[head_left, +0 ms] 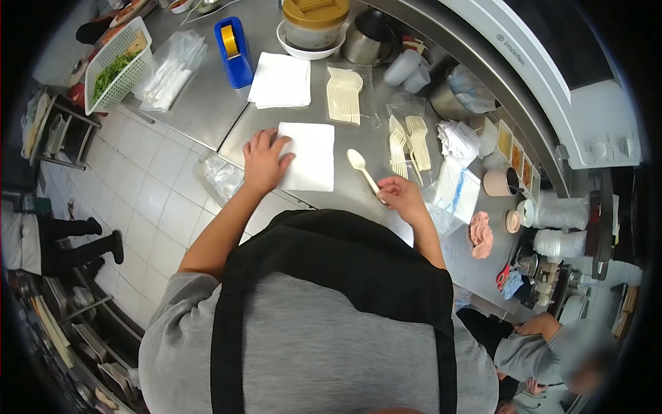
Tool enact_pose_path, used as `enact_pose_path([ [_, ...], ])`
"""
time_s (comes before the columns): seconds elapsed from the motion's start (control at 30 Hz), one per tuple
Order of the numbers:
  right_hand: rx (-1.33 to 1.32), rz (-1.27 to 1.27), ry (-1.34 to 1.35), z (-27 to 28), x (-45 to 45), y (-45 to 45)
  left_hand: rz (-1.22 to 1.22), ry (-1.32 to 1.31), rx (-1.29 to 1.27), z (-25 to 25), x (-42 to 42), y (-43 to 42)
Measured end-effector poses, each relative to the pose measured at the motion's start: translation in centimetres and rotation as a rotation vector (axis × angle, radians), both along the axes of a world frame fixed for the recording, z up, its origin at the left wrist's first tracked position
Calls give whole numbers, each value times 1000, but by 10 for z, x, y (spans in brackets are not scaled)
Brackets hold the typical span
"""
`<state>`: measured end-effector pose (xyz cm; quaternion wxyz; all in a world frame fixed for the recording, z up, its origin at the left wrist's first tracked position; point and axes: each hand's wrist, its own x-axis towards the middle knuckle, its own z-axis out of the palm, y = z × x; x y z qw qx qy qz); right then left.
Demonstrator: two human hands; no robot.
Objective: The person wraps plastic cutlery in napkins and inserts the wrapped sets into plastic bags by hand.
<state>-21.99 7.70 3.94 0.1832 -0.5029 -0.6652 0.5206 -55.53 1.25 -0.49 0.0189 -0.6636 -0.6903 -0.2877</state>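
Observation:
My left hand (265,160) has its fingers apart, with fingertips on the left edge of a white napkin (310,157) that lies flat on the steel counter. Between the thumb and fingers of my right hand (400,196) is the handle end of a pale spoon (362,169), its bowl pointing up and left, to the right of the napkin. A stack of napkins (280,81) lies further back. Beside it are pale spoons in a clear bag (344,95). Pale forks (398,145) and more pale cutlery (418,141) lie beyond my right hand.
A blue tape dispenser (234,52), a basket of greens (118,65) and a gold-lidded tub (315,24) stand at the back. Crumpled pink cloth (481,234) and red scissors (504,277) lie right. One person (552,345) is at lower right; another's legs (86,238) show left.

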Motion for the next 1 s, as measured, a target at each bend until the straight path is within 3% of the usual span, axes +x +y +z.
enact_pose_path([
  [0.07,318,73,-301,-3,-25,10,4,10,18,-3,-13,0],
  [0.2,635,-43,-331,-15,-77,75,1,-6,5,-5,-10,1],
  [0.4,613,-201,-507,-42,-123,113,4,-27,-3,-1,-12,-2],
  [0.63,290,-135,-346,-25,-81,104,16,-18,-5,-3,-13,-2],
  [0.77,-244,-124,23,-14,-28,59,20,-16,-4,-2,-12,-1],
  [0.87,-332,-193,25,-17,-6,24,22,-11,7,-4,-12,-1],
  [1.0,364,-158,-273,-11,-22,6,24,-9,22,-6,-11,-2],
])
